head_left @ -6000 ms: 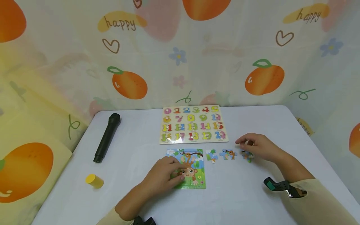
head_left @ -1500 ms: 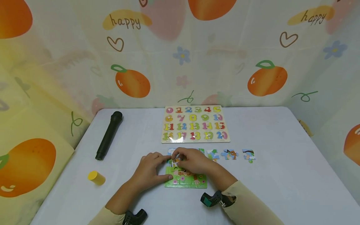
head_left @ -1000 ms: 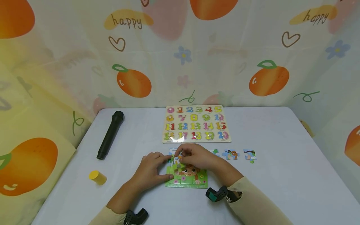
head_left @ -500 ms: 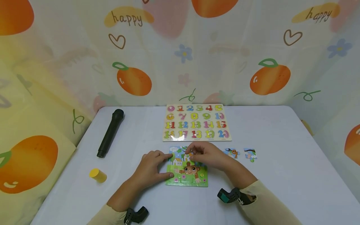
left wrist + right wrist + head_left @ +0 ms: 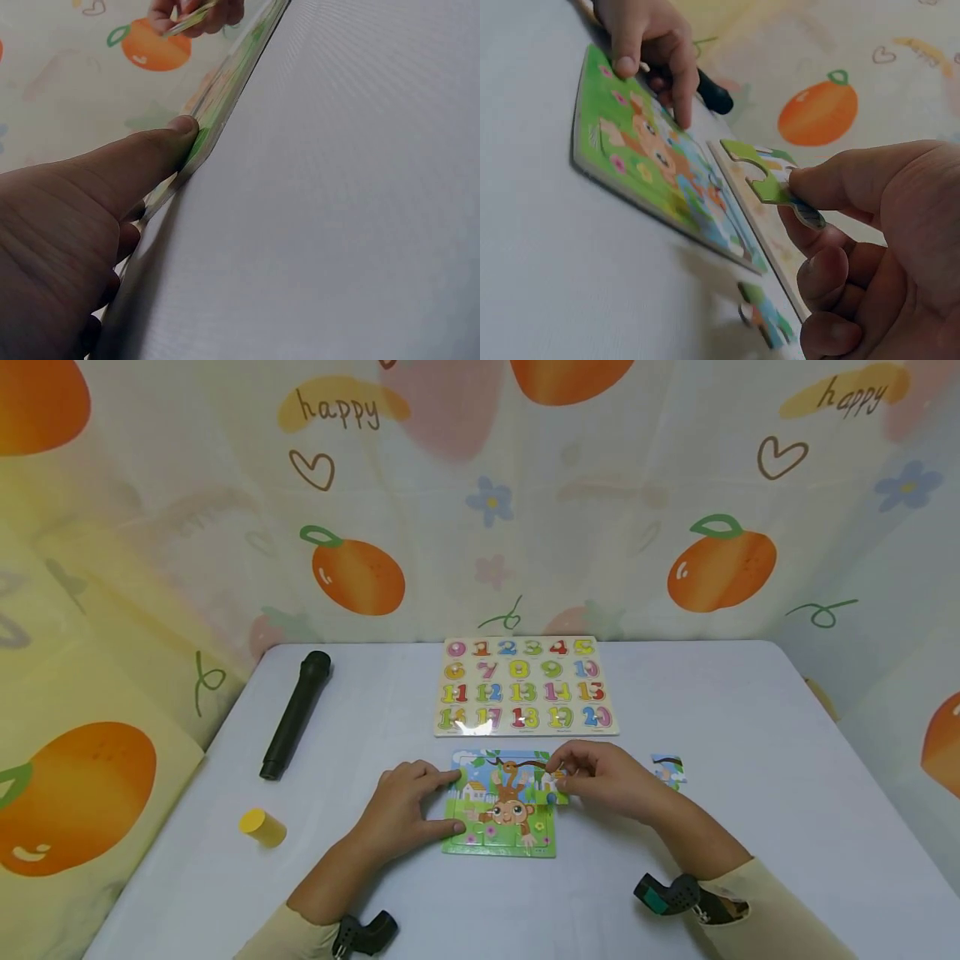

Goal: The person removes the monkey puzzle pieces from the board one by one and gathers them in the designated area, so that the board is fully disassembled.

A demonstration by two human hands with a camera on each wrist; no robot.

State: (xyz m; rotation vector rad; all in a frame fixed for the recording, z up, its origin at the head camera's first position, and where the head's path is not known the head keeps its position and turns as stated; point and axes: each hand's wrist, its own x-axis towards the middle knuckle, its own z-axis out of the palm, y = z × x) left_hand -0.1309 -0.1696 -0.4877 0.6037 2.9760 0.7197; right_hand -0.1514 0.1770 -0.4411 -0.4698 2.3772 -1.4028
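Observation:
The monkey picture jigsaw point(image 5: 504, 843) lies flat on the white table. My left hand point(image 5: 401, 810) rests at its left side, thumb and forefinger stretched out and touching its edge; in the left wrist view the thumb point(image 5: 154, 150) lies on the rim. My right hand point(image 5: 611, 781) pinches a green jigsaw piece point(image 5: 769, 180) with a house on it between thumb and forefinger, raised at the puzzle's right edge. Below it in the right wrist view, a loose piece point(image 5: 765, 315) lies on the table. Another piece point(image 5: 667, 768), showing a dark branch, lies right of the hand, partly covered.
Behind the jigsaw lies a wooden number board point(image 5: 525, 685) filled with coloured numerals. A black microphone-shaped object point(image 5: 296, 714) and a yellow cylinder point(image 5: 262, 827) are on the left of the white table point(image 5: 600, 893). A printed cloth point(image 5: 570, 552) hangs behind.
Over the last second my right hand has moved rightwards across the jigsaw with the pinched piece, uncovering the monkey picture. The left hand stays at the left edge.

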